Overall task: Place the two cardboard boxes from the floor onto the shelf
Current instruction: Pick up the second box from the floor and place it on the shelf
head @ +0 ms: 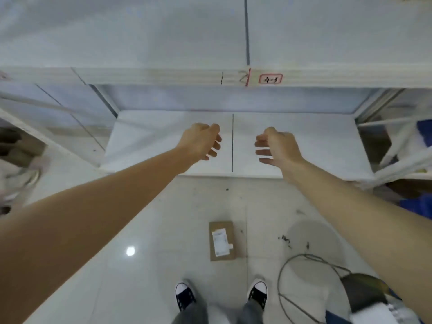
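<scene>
One flat brown cardboard box with a white label lies on the tiled floor just ahead of my shoes. A second box is not in view. The white shelf has a low board split by a dark line, and an upper board above it. My left hand and my right hand hover side by side over the low board, well above the box. Both hold nothing, with fingers loosely curled and apart.
The upper shelf edge carries a red-framed label. A grey cable loop and a dark object lie on the floor at the right. Blue items sit in the right rack. Clutter stands at the far left.
</scene>
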The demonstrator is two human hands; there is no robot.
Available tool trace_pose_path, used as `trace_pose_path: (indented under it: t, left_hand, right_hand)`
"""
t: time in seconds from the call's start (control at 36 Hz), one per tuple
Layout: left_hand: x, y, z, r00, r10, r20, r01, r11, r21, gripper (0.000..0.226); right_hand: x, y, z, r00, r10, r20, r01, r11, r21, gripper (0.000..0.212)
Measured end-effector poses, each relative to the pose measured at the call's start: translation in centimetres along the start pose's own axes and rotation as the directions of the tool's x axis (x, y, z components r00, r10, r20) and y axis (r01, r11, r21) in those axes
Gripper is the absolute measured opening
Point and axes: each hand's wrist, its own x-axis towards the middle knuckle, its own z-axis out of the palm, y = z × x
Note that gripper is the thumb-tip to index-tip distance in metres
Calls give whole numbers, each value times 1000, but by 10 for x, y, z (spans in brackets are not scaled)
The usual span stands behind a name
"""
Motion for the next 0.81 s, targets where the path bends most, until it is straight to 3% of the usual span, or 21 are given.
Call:
trace_pose_path:
  t: [0.22,0.47,0.58,0.81]
  left_hand:
    - [37,-146,64,973,-205,108,207,978,-10,32]
    - [85,-308,140,908,-398,128,404,914,-23,32]
    - [104,-372,169,868,-475,144,484,875,-33,32]
    - [129,-492,222,746,-645,163,658,752,-35,28]
  right_hand:
    - [47,155,37,967,240,88,-237,971,-42,31]
    - [99,332,86,897,431,100,-423,901,-93,33]
    - [115,403,102,859,505,84,-495,862,-110,33]
    - [141,519,132,769,637,61,-621,765,-170,53]
